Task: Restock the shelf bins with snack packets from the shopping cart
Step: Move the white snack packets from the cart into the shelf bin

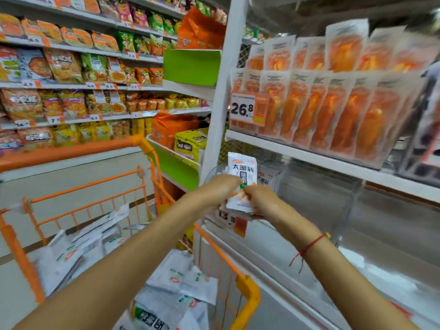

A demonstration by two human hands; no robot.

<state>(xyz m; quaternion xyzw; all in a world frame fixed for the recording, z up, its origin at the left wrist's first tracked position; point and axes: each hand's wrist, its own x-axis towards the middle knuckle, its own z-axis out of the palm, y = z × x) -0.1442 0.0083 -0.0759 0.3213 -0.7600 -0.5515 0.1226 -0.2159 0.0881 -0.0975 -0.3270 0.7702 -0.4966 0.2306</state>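
Holding a small stack of white snack packets [241, 184] upright, the left hand [220, 186] and right hand [258, 198] both pinch its lower half, just in front of the clear shelf bin [316, 186]. Squaring the edges first should let them slide in upright beside the packets already inside; more wait in the orange shopping cart [247, 289].

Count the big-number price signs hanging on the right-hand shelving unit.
2: the 26.8 sign on the upper shelf's left end, and a partly hidden sign under the white packets both hands hold. Others may be hidden.
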